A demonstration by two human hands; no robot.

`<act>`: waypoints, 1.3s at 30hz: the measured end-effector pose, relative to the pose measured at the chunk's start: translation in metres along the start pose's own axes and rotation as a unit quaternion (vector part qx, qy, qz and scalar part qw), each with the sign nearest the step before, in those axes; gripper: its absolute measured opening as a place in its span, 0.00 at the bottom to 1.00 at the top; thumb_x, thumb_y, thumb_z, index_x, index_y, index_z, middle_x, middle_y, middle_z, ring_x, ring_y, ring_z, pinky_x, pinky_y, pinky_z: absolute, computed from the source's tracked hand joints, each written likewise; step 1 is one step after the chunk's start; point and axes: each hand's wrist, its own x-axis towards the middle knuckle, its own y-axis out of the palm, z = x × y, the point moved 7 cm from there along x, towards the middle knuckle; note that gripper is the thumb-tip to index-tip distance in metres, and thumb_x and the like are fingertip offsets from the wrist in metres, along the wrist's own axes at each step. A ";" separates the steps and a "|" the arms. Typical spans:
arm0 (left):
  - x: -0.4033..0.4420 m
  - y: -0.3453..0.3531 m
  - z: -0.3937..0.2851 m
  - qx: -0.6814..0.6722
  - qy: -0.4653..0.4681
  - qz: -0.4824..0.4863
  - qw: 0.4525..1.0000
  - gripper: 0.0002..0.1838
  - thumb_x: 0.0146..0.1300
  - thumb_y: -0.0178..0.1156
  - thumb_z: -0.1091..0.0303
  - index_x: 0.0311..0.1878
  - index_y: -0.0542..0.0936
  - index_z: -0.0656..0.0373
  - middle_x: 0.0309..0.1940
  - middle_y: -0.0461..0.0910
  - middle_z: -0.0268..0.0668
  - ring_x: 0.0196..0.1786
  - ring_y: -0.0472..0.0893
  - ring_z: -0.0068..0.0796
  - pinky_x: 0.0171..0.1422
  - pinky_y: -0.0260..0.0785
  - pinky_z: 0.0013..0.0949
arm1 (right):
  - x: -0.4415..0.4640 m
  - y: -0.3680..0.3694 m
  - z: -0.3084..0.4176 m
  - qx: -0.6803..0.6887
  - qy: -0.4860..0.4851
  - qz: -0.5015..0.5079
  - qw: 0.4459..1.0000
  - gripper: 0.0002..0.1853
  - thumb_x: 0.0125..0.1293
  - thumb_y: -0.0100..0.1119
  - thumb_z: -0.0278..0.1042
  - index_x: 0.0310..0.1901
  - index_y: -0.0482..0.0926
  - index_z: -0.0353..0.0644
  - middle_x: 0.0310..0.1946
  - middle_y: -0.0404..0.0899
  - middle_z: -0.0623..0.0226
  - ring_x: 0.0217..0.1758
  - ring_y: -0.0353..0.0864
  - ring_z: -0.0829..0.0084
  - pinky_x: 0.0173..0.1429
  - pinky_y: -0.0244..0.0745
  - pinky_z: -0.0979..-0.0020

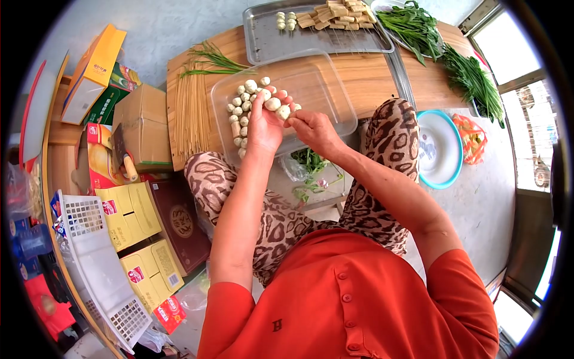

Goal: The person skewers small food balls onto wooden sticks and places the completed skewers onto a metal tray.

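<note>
My left hand [266, 127] is turned palm up, its fingers curled around a few pale, speckled balls [273, 104] that look like meatballs. Fingertips of my right hand [317, 130] are pinched together at the near end of these balls; whatever thin thing they grip is hidden. Both hands are over a clear plastic tub [326, 81]. More loose pale balls [237, 111] lie in the tub's left side, with a short tan roll [235, 129] among them.
Bamboo skewers [191, 113] and green stalks [215, 60] lie left of the tub. Behind it, a metal tray [263, 42] holds skewered balls and tan rolls [338, 15]. Leafy greens [412, 27] sit at the right, metal skewers [399, 75] nearer. A blue-rimmed basin [439, 149] stands on the floor.
</note>
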 end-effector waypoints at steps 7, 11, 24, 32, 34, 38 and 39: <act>0.006 0.000 -0.018 -0.041 0.037 0.049 0.997 0.23 0.66 0.49 0.45 0.53 0.71 0.54 0.47 0.77 0.37 0.47 0.76 0.37 0.53 0.70 0.45 | 0.000 0.003 0.005 0.007 -0.005 0.022 1.000 0.09 0.64 0.52 0.34 0.36 0.79 0.39 0.22 0.74 0.53 0.26 0.74 0.60 0.34 0.70 0.64; 0.011 -0.015 -0.036 -0.013 0.100 -0.010 0.995 0.21 0.68 0.48 0.47 0.53 0.71 0.53 0.43 0.77 0.38 0.46 0.75 0.38 0.53 0.71 0.44 | -0.004 0.005 0.011 -0.007 -0.031 0.033 0.999 0.08 0.64 0.52 0.33 0.36 0.78 0.39 0.23 0.75 0.54 0.26 0.75 0.59 0.34 0.70 0.64; 0.009 -0.007 -0.036 -0.028 0.092 0.021 0.995 0.13 0.69 0.50 0.58 0.49 0.72 0.56 0.37 0.76 0.37 0.43 0.75 0.34 0.56 0.70 0.41 | -0.007 0.004 0.005 -0.002 -0.077 0.029 0.997 0.10 0.68 0.51 0.34 0.37 0.78 0.37 0.14 0.62 0.71 0.19 0.62 0.80 0.25 0.63 0.73; 0.002 0.002 -0.037 -0.026 0.086 0.035 0.995 0.14 0.69 0.49 0.59 0.49 0.72 0.58 0.38 0.75 0.38 0.45 0.74 0.35 0.58 0.70 0.41 | -0.008 0.004 0.002 0.028 -0.045 0.054 0.997 0.09 0.66 0.52 0.34 0.36 0.78 0.37 0.16 0.65 0.63 0.19 0.63 0.75 0.28 0.65 0.70; 0.001 0.003 -0.039 -0.027 0.088 0.042 0.995 0.14 0.69 0.49 0.60 0.49 0.72 0.58 0.38 0.75 0.39 0.45 0.74 0.35 0.58 0.70 0.41 | -0.009 0.004 0.003 0.037 -0.039 0.058 0.997 0.10 0.66 0.52 0.34 0.36 0.78 0.37 0.16 0.65 0.64 0.20 0.63 0.76 0.28 0.65 0.71; 0.000 0.006 -0.039 -0.031 0.088 0.043 0.995 0.14 0.69 0.49 0.60 0.50 0.72 0.58 0.37 0.77 0.39 0.44 0.76 0.36 0.56 0.71 0.41 | -0.009 0.005 0.002 0.059 -0.022 0.063 0.996 0.10 0.67 0.52 0.34 0.36 0.79 0.37 0.16 0.64 0.68 0.20 0.63 0.79 0.27 0.64 0.73; 0.000 0.006 -0.038 -0.034 0.088 0.041 0.995 0.14 0.69 0.48 0.59 0.51 0.71 0.58 0.36 0.78 0.38 0.43 0.77 0.36 0.53 0.73 0.41 | -0.009 0.005 0.002 0.059 -0.022 0.064 0.996 0.10 0.67 0.52 0.34 0.36 0.79 0.37 0.16 0.64 0.68 0.20 0.63 0.79 0.27 0.64 0.73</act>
